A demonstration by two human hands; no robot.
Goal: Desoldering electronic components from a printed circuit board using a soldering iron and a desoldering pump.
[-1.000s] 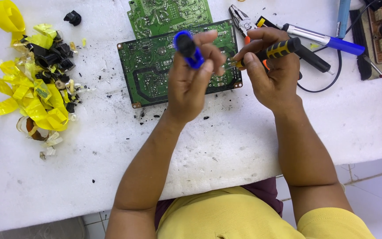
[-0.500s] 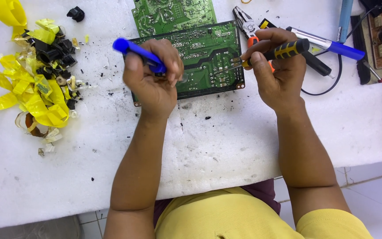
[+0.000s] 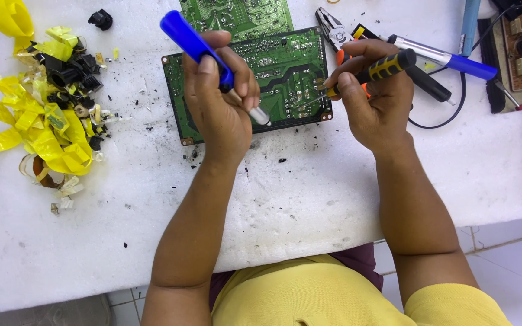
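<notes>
Your left hand (image 3: pixel 222 115) was wrapped in a fist around the blue-handled tool (image 3: pixel 197 48), fingers fully curled about its grip, with the blue end sticking up and away past your knuckles and the pale metal tip (image 3: pixel 261 116) coming out below your little finger onto the green circuit board (image 3: pixel 285 72). Your right hand (image 3: pixel 373 99) pinched the yellow-and-black screwdriver (image 3: pixel 376 69) between thumb and forefingers, the other fingers folded under it, and its thin shaft reached out leftward from your fingertips to a spot near the board's right edge. The board lay flat on the white foam mat (image 3: pixel 333 199), directly beyond both sets of fingers, between the two tips. It looked thin, stiff and light, so it would likely slide on the foam if pushed sideways; its soldered face seemed fragile, and its bare edges and corners looked like the safest places to take hold of it. Both tool handles looked rigid and easy to grip. A second green board (image 3: pixel 237 15) lay just beyond the first. Pliers (image 3: pixel 333 27) and a blue-handled soldering iron (image 3: pixel 448 59) rested just behind your right knuckles. Well off to the outside of your left hand sat a heap of yellow tape scraps and black parts (image 3: pixel 49 108).
</notes>
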